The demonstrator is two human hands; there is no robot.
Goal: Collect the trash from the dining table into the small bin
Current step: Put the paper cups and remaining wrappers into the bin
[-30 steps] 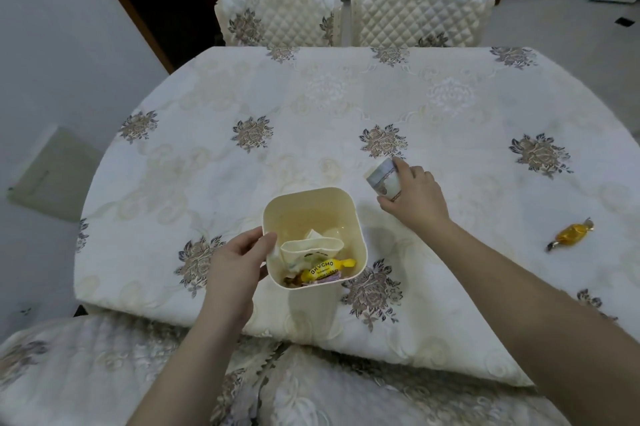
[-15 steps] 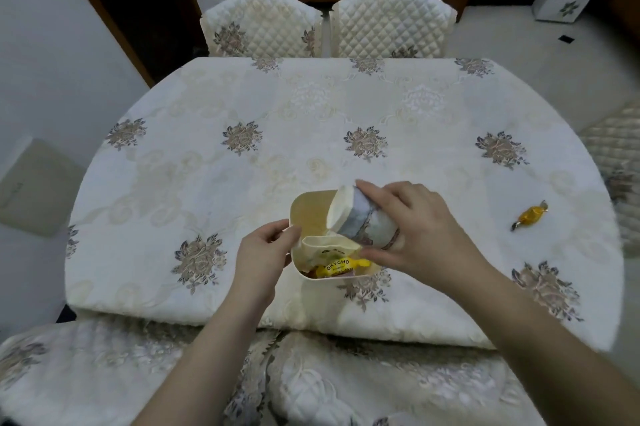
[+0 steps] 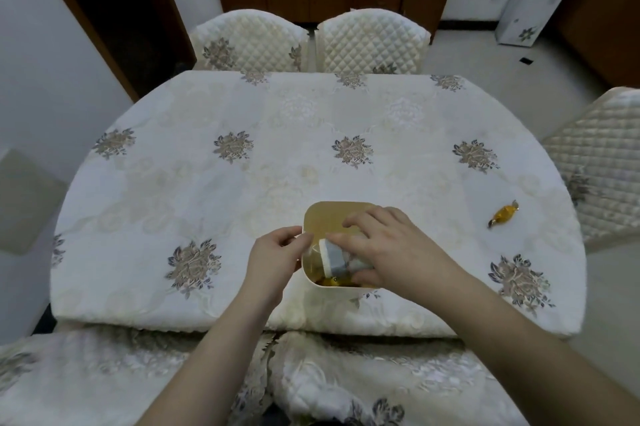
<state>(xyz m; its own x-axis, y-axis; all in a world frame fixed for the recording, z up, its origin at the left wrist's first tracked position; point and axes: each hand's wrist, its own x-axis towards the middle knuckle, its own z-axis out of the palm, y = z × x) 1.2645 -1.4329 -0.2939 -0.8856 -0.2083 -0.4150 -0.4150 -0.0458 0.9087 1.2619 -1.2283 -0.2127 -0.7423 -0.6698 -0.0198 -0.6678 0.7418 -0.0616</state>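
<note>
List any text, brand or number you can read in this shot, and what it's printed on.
None can be read.
Small cup in the right hand, over the bin: grey printed band, too blurred to read.
Yellow wrapper inside the bin: mostly hidden, its print unreadable.
Yellow candy on the tablecloth: no print to make out.

No lettering reads here; the yellow wrapper (image 3: 332, 281) inside the small bin (image 3: 337, 216) perhaps carries print, too blurred.
</note>
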